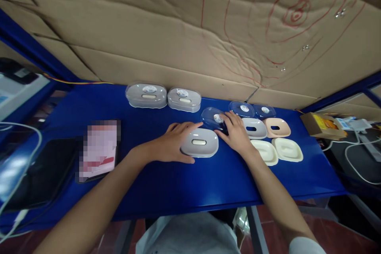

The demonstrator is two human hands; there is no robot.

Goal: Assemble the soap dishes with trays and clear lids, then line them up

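Observation:
A grey oval soap dish point(205, 149) with a cream strip showing through its slot lies on the blue table. My left hand point(175, 143) grips its left end, fingers along the far side and thumb at the near side. Just beyond the dish, my right hand point(235, 129) holds a clear plastic lid point(210, 115) by its right end. The lid bears a round white sticker and is tilted above the table. My right fingertips cover part of it.
Two lidded grey dishes point(145, 101) stand at the back. On the right lie clear lids point(239, 107), a grey tray point(258, 123), a peach tray point(284, 127) and cream bases point(290, 154). A phone point(101, 147) lies left. Cardboard point(149, 27) walls the back.

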